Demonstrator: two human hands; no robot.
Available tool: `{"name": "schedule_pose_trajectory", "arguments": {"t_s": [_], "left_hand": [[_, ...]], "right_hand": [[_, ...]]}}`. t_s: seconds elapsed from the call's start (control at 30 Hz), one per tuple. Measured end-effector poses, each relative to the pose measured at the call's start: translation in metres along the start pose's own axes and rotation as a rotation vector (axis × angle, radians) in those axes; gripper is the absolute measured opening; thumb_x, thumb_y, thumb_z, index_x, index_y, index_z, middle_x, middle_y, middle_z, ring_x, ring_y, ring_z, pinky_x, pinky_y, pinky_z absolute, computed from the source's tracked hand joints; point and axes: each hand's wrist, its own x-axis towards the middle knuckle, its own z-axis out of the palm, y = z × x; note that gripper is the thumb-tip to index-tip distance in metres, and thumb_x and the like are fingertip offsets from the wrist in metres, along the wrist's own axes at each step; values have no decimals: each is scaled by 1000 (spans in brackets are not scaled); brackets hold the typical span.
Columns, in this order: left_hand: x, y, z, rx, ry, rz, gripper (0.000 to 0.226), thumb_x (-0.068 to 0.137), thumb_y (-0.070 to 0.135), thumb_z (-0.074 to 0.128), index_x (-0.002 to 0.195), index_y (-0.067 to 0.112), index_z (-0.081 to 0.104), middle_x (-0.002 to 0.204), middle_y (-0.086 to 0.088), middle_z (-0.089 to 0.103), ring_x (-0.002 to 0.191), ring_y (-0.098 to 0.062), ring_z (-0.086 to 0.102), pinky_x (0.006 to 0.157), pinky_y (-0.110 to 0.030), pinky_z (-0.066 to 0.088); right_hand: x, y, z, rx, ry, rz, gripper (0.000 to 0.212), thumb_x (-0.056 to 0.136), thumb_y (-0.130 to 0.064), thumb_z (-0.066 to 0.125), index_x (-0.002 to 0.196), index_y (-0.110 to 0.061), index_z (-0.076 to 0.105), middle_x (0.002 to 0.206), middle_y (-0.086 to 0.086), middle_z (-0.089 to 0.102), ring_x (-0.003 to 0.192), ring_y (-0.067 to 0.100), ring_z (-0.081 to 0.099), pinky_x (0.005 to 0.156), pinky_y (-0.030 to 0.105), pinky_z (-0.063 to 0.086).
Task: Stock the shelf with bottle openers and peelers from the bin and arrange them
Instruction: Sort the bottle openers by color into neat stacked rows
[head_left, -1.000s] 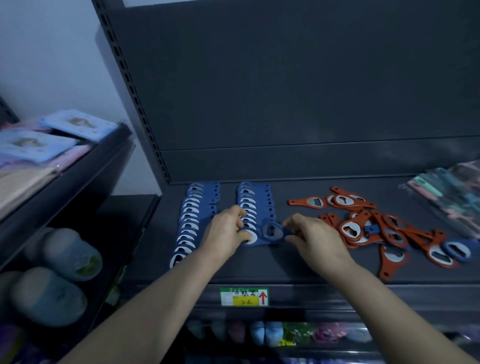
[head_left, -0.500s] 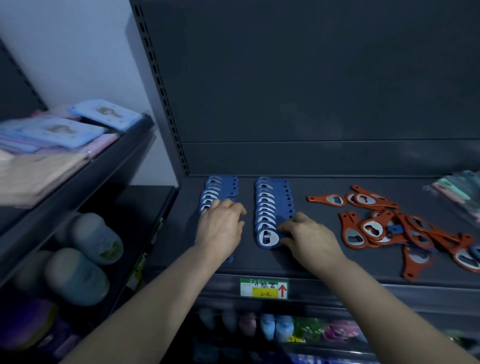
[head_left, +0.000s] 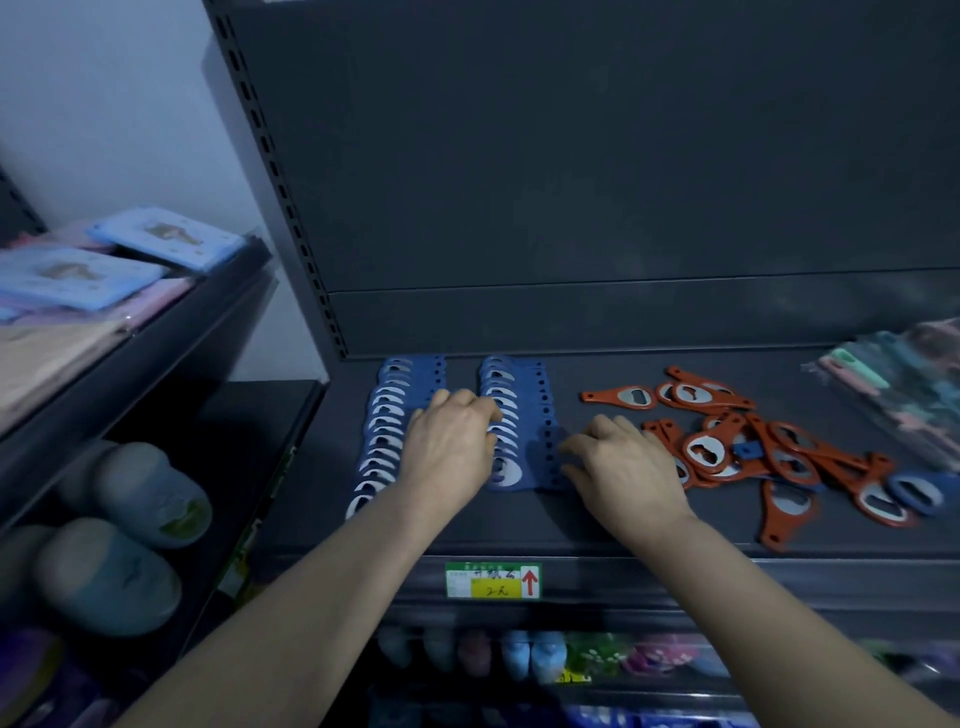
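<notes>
Two neat rows of blue bottle openers lie on the dark shelf (head_left: 597, 530): a left row (head_left: 387, 415) and a right row (head_left: 514, 395). My left hand (head_left: 449, 447) rests between the rows, its fingertips touching the right row's left side. My right hand (head_left: 623, 467) lies on the shelf with its fingertips against the handle ends at that row's front right. Neither hand holds anything. A loose pile of orange bottle openers (head_left: 753, 452) lies to the right, with one stray blue opener (head_left: 917, 493) at its far edge. Bagged peelers (head_left: 904, 379) lie at the far right.
A green and yellow price tag (head_left: 493, 579) sits on the shelf's front edge. A neighbouring rack on the left holds flat blue packets (head_left: 166, 239) above and rounded grey items (head_left: 150, 493) below. Small colourful goods fill the lower shelf (head_left: 519, 654).
The blue opener my right hand pinched a second ago now lies at the front of the right row. Both hands have settled against that row's sides.
</notes>
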Motion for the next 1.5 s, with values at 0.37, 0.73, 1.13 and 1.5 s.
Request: {"name": "schedule_pose_trajectory", "arguments": {"t_s": [0.37,0.73,1.13,1.5], "left_hand": [[42,130,30,-55,-113,174,25,94,29,56,119,26,59,119,4,58,113,-20,47,93,-36,43],[58,241,60,-205,-266,247,21,87,45,63,105,34,68,108,10,60,109,-14,44,93,-33,40],[89,275,91,-117,-277,57,61,91,0,42,140,35,43,136,8,52,123,-21,39,101,-40,37],[86,285,87,-29,-322,-77,50,81,51,67,122,24,56,109,5,66,118,-22,45,97,-41,41]], "right_hand": [[-48,132,-23,-85,100,205,21,59,-19,83,75,-30,73,72,-3,65,71,27,63,59,31,46],[-82,240,-40,94,59,258,15,82,-36,68,96,-35,73,81,-4,62,87,24,60,65,33,47],[-76,281,-41,232,-12,121,25,76,-14,69,94,-31,74,90,1,66,92,28,59,77,35,47],[-70,284,-26,171,-112,-63,35,93,-23,48,124,-36,58,118,-7,56,107,20,46,82,33,38]]}}
